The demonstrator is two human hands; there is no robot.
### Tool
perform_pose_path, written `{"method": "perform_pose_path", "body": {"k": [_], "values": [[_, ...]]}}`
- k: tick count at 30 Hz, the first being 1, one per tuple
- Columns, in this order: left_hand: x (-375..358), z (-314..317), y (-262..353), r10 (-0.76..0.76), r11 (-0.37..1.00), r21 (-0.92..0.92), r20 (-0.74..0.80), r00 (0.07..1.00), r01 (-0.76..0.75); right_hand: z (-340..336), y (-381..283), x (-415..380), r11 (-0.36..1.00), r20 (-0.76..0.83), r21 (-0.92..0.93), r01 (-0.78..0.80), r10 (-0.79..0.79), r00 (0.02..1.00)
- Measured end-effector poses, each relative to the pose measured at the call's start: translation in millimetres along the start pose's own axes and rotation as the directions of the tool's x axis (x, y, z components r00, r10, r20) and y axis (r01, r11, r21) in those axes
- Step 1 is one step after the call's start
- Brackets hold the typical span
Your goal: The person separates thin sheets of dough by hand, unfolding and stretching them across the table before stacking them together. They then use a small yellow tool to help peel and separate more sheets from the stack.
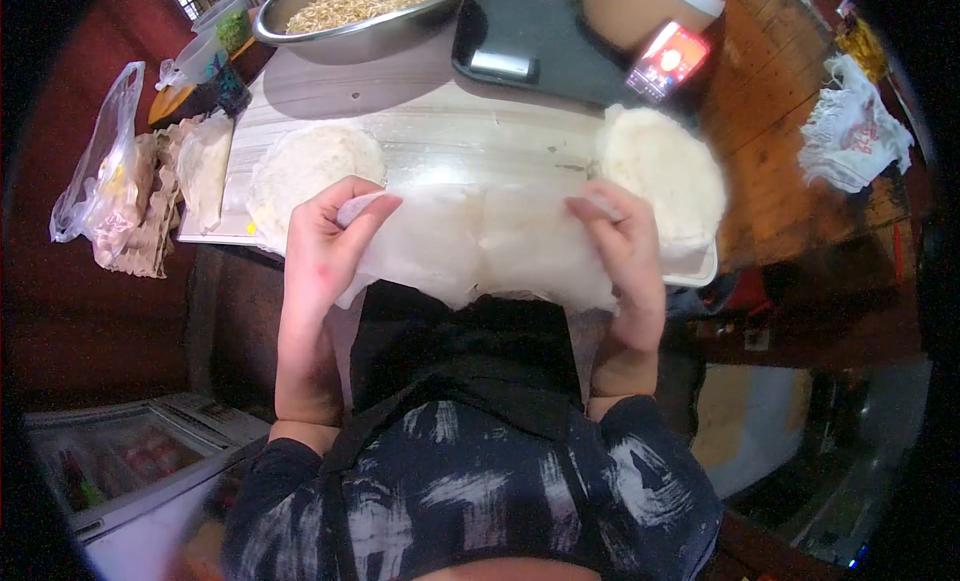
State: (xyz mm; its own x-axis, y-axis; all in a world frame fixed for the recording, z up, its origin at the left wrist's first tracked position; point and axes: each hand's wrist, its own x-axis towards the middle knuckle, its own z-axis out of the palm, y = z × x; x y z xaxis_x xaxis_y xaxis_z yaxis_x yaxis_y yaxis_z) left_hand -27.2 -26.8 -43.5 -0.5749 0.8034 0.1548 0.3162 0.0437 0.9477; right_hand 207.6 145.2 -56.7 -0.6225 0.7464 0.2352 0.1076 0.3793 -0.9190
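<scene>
A thin, whitish translucent sheet [480, 236] is stretched between my two hands over the front edge of the pale board [450, 131], its lower edge hanging unevenly. My left hand [335, 231] pinches its left end between thumb and fingers. At the right end my right hand [620, 231] grips it the same way. Beyond my left hand lies a round stack of white sheets [310, 171]. A thicker round white stack [665, 176] rests on a tray just past my right hand.
A metal bowl of shredded food [365, 16] stands at the back, beside a dark tray [530, 41] and a lit phone [670, 61]. Plastic bags [115, 181] lie at the left edge, a white cloth [855, 126] at the right. A glass-topped freezer [140, 451] is at lower left.
</scene>
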Motion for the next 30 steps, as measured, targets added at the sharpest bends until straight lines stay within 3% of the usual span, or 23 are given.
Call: {"method": "perform_pose_path", "body": {"k": [2,5,8,12,17,24,26,30], "values": [[1,-2,0,-0.013,1.0,0.011,-0.016,1.0,0.013,-1,-11,-1,0.99,-0.032,0.102,-0.097,0.1,0.994],[2,-8,-3,-0.011,0.999,-0.049,-0.019,1.0,0.01,-5,-6,-2,0.988,-0.048,0.119,-0.102,0.108,0.993],[3,-14,-4,-0.039,0.99,-0.136,0.004,0.999,0.039,-17,2,-1,0.989,0.021,0.085,-0.124,0.122,0.992],[5,-21,-8,-0.036,0.985,-0.172,-0.018,0.999,0.032,-21,2,0,0.988,-0.003,0.069,-0.139,0.14,0.99],[7,-23,-10,-0.038,0.974,-0.225,-0.074,0.997,0.02,-23,4,1,0.988,-0.069,0.156,-0.007,0.018,0.997],[12,-27,-25,0.031,0.961,-0.266,-0.173,0.984,-0.077,-27,6,2,0.982,-0.09,0.191,0.01,0.007,0.996],[12,-28,-25,0.048,0.959,-0.264,-0.201,0.978,-0.102,-27,6,0,0.976,-0.23,0.216,-0.017,0.068,0.971],[15,-32,-29,0.025,0.937,-0.328,-0.275,0.961,-0.118,-29,4,3,0.959,-0.298,0.283,0.005,0.083,0.951]]}}
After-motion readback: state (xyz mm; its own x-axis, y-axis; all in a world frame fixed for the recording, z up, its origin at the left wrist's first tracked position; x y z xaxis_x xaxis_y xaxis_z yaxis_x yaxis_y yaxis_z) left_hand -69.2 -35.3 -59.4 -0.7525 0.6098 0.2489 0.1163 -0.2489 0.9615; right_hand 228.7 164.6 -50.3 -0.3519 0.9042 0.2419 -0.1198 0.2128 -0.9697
